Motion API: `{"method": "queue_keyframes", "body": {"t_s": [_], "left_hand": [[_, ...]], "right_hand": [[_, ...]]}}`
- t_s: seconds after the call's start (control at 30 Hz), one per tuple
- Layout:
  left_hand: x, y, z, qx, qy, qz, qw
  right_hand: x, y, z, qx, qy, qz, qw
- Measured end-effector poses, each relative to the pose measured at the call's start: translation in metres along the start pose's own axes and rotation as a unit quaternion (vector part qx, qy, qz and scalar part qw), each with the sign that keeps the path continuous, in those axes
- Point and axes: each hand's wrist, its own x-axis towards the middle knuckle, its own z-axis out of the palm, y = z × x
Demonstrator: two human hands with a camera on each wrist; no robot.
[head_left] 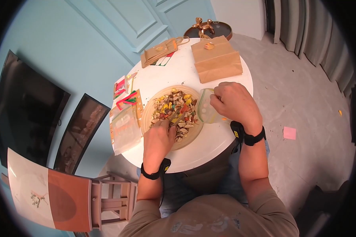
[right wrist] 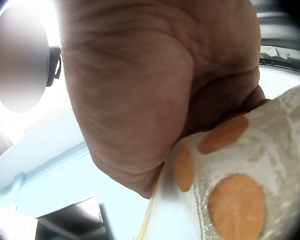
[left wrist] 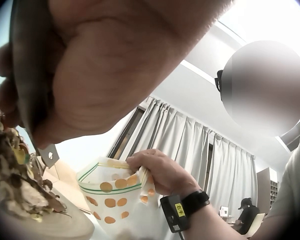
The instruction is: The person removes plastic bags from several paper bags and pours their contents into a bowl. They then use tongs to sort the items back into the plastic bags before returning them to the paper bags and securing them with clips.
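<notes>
A round beige tray (head_left: 147, 114) carries a heap of mixed small dry-looking pieces (head_left: 186, 125) in tan, brown, yellow and red. Over the heap, my left hand (head_left: 159, 140) grips a long, flat, greyish tool (left wrist: 27, 75); its exact kind cannot be told. The tool's far part lies low among the pieces. At the tray's right side, my right hand (head_left: 235, 102) pinches the top edge of a clear zip bag (head_left: 206, 108) with orange dots and a green seal line. In the left wrist view the bag (left wrist: 110, 202) hangs with its mouth spread.
Brown paper bags (head_left: 217, 63) (head_left: 156, 53) stand at the round white table's (head_left: 178, 73) back. Along its left side lie another clear plastic bag (head_left: 126, 128) and red and green craft strips (head_left: 126, 100). A chair (head_left: 114, 201) stands lower left.
</notes>
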Motion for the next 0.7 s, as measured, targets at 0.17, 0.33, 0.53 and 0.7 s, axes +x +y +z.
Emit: {"method": "queue_keyframes", "body": {"t_s": [0.17, 0.33, 0.53, 0.7], "left_hand": [[-0.005, 0.019, -0.021, -0.038, 0.043, 0.033, 0.998], [-0.005, 0.035, -0.024, -0.102, 0.016, 0.118, 0.988], [-0.009, 0.014, -0.027, -0.074, 0.019, 0.041, 0.996], [-0.021, -0.007, -0.037, -0.055, -0.006, -0.022, 0.998]], "right_hand": [[0.001, -0.002, 0.005, 0.004, -0.011, -0.007, 1.000], [0.001, -0.004, 0.006, 0.003, -0.009, -0.014, 1.000], [0.000, -0.002, 0.003, 0.000, -0.004, -0.002, 1.000], [0.000, -0.002, 0.001, 0.003, -0.010, 0.001, 1.000]]}}
